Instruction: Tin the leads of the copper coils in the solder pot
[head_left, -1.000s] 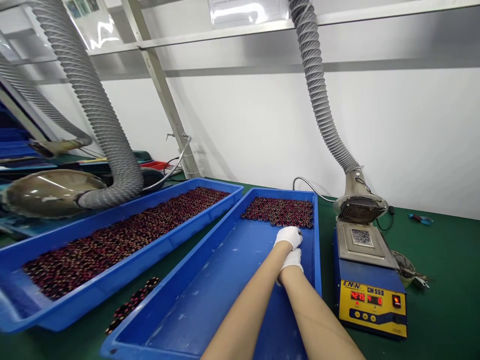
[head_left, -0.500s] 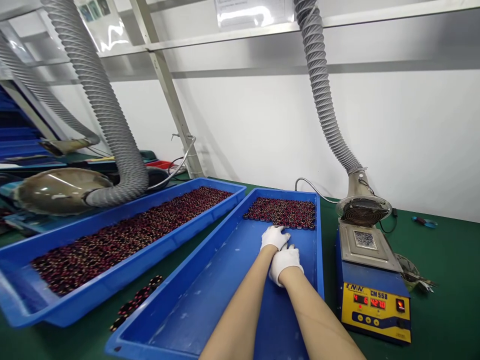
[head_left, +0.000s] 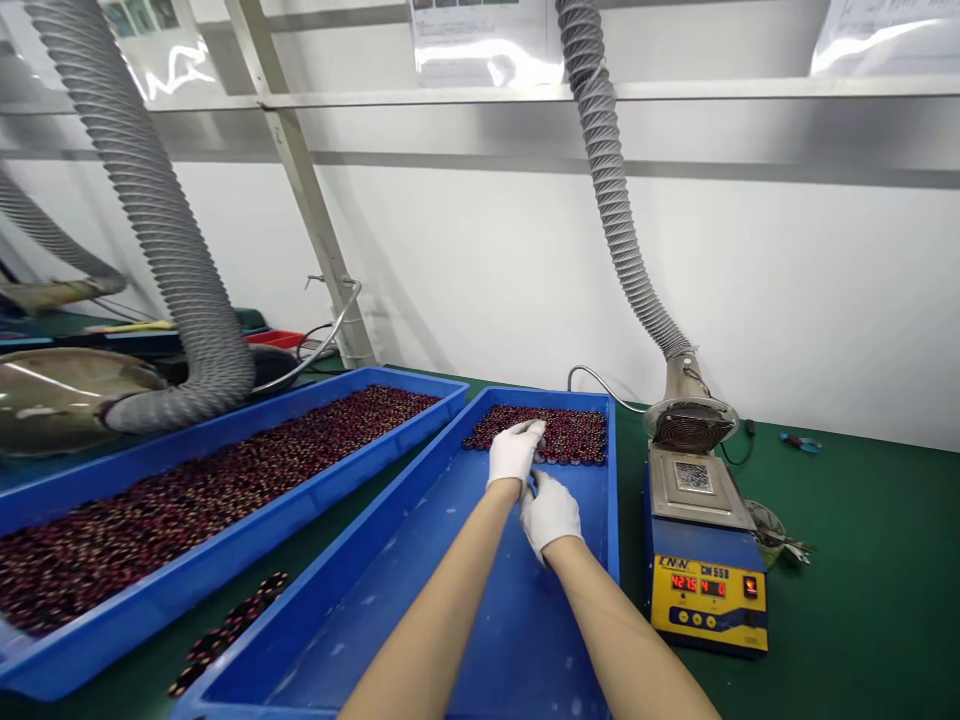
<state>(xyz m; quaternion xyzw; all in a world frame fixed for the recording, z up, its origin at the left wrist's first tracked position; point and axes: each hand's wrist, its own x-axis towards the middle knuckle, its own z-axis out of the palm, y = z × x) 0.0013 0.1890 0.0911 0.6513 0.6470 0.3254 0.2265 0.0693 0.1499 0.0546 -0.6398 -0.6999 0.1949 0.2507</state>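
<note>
Two gloved hands reach into the right-hand blue tray (head_left: 611, 520). My left hand (head_left: 514, 453) is at the front edge of a bed of small round dark-red parts (head_left: 574, 437), its fingers bent and drawn together. Whatever may be between those fingertips is hidden. Just below it and to the right, my right hand (head_left: 552, 512) has its thumb and fingers closed near a small dark spot, too small to name. The parts lie packed side by side at the tray's far end, and their exact kind does not show.
A second blue tray (head_left: 360, 485) on the left holds many similar parts. A few strips of parts (head_left: 229, 632) lie on the green bench between the trays. To the right stands a solder pot (head_left: 705, 560) under a fume hood (head_left: 690, 420) with a grey hose (head_left: 622, 220).
My left hand has lifted and shifted forward over the parts, its fingers drawing together. My right hand has come slightly apart from it, fingers now pinched. The whole view has shifted to the right.
</note>
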